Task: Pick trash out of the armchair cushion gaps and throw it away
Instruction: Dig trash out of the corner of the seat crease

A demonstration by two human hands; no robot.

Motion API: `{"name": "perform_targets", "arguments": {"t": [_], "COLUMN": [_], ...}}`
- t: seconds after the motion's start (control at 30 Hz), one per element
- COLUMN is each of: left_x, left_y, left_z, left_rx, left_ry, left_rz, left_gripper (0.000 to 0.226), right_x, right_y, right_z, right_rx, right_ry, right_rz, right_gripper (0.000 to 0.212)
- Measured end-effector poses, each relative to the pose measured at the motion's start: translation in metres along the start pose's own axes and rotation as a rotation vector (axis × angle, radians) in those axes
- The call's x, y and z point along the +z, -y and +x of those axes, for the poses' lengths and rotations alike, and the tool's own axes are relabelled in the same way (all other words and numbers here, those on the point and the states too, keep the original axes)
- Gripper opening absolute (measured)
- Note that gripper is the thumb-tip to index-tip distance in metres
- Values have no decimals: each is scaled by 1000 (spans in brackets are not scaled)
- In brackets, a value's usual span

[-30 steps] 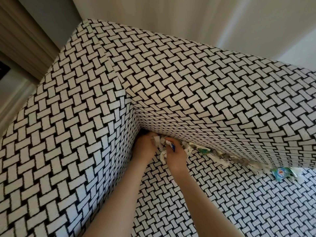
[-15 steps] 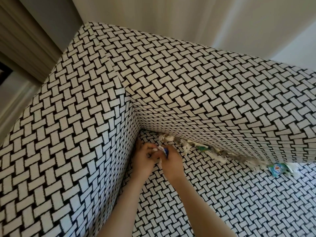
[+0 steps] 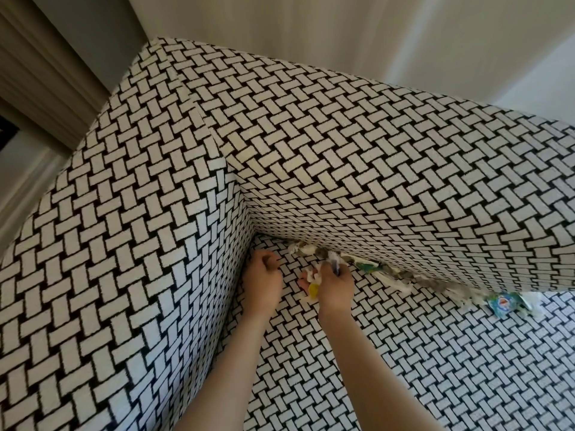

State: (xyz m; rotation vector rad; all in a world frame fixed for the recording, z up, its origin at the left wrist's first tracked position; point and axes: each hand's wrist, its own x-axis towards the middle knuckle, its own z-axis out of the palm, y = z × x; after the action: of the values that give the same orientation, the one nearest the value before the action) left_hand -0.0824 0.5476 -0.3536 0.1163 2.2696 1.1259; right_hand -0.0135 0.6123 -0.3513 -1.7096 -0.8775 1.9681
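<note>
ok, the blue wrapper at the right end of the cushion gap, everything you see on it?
The blue wrapper is small, crumpled and glossy like plastic film, printed blue and white. It lies on the seat cushion just below the lower edge of the backrest, with white paper scraps beside it. Nothing holds it.

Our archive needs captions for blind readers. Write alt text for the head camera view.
A person's right hand grips a wad of trash, white scraps and a yellow piece, over a black-and-white woven armchair seat. The left hand is curled beside it; more litter and a blue wrapper line the gap under the backrest.
</note>
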Motion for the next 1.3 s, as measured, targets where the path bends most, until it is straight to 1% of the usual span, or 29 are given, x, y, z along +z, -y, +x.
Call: {"name": "perform_targets", "arguments": {"t": [0.07, 0.13, 0.2, 0.27, 0.3, 0.33, 0.37, 0.4, 0.5, 0.57, 0.63, 0.67, 0.77, 0.83, 0.93, 0.97, 1.03, 1.1, 1.17, 1.2, 1.27, 1.3], "left_x": [4, 7, 9, 13, 15, 17, 20, 22, 26, 29, 32, 34, 33, 32, 29, 28, 25, 22, 22, 22, 21, 20], "left_y": [-6, -9, -11, -12, -12, -11, -9, -7, -3, -2, 0, 0, -1, -2, -1, 0, -1, -4, -4, -2, -3, -4], "left_z": [8, 14, 17, 16, 15, 15, 17, 19, 23, 22, 23, 24, 31, 32, 30, 29, 26, 26, 27, 28, 25, 23], "left_rx": [-89, -100, -39, 40, 83, 128, 172, 202, 219, 255, 296, 289, 247, 267, 333, 355, 349, 186, 35, -1, -66, -103], "left_ry": [25, 54, 97, 142, 152, 153, 152, 153, 138, 93, 70, 72, 101, 109, 73, 53, 57, 125, 193, 209, 225, 247], "left_rz": [-21, -9, 74, 161, 202, 240, 276, 307, 341, 383, 433, 436, 385, 414, 443, 418, 355, 185, 12, -32, -148, -232], "left_gripper": [18, 17, 18, 16, 14, 11, 12, 17, 25, 30, 33, 32, 25, 22, 29, 31, 32, 30, 31, 29, 27, 27], "right_x": [1, 3, 4, 2, 1, -2, -6, -9, -14, -17, -18, -18, -14, -10, -5, -4, -5, -5, -4, -2, -2, -3], "right_y": [1, -1, -4, -4, -2, 0, 2, 3, 3, 0, -5, -6, -4, 1, 6, 5, 1, -5, -9, -11, -14, -16], "right_z": [-2, 0, 3, 3, 4, 5, 7, 9, 14, 16, 18, 18, 20, 20, 20, 19, 18, 18, 16, 13, 6, 3], "right_rx": [-20, -48, -107, -174, -201, -223, -250, -290, -380, -432, -483, -490, -491, -523, -573, -587, -596, -553, -468, -420, -313, -256], "right_ry": [8, 25, 17, -51, -93, -133, -159, -169, -137, -137, -143, -136, -114, -118, -107, -89, -57, -39, 5, 36, 66, 50], "right_rz": [-34, -149, -357, -500, -539, -567, -599, -650, -734, -790, -909, -972, -1136, -1234, -1330, -1332, -1221, -1010, -783, -679, -516, -434], "right_gripper": [20, 24, 24, 16, 20, 29, 34, 35, 20, 26, 31, 32, 28, 26, 25, 25, 23, 21, 14, 11, 18, 21]}}
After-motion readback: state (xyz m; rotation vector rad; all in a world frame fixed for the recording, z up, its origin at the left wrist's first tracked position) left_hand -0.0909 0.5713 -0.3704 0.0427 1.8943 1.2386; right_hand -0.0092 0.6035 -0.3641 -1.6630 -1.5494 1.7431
